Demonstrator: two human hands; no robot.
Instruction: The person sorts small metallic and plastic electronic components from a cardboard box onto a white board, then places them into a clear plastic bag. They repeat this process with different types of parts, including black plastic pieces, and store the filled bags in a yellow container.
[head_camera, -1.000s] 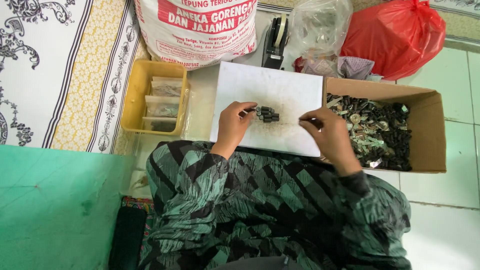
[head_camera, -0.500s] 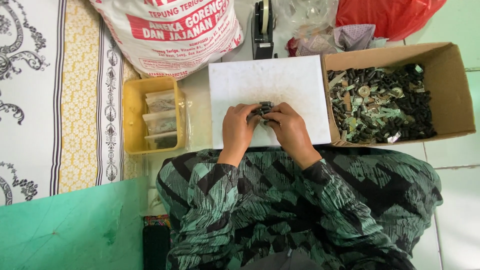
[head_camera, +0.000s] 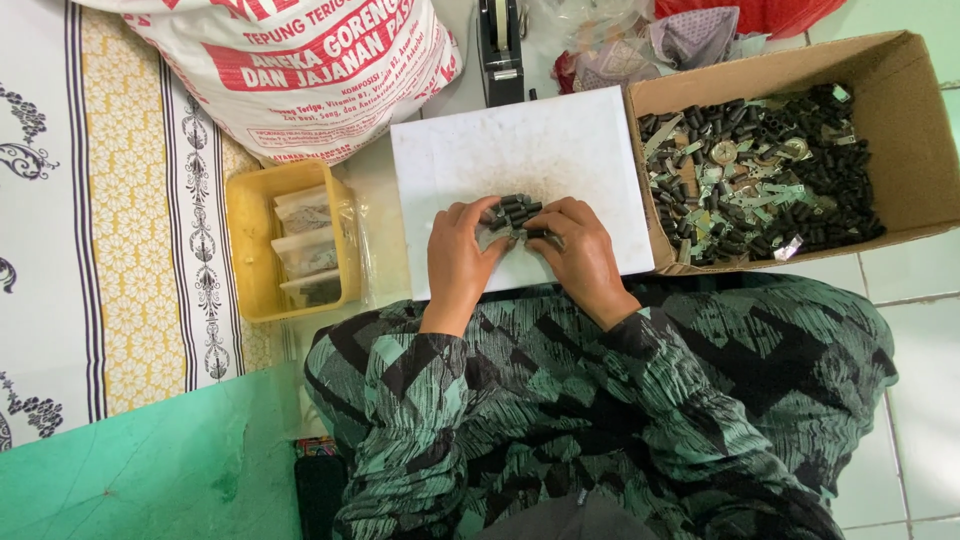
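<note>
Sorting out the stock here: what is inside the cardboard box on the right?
The cardboard box holds a heap of small black cylindrical pieces mixed with thin silvery metal bits. The heap covers the box floor, so whatever lies deeper cannot be seen.

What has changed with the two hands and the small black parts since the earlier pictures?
The left hand and right hand, apart a second ago, came together and now cup the small black cylindrical parts on the white flat board. The brown cardboard box and yellow plastic tray keep their places.
</note>
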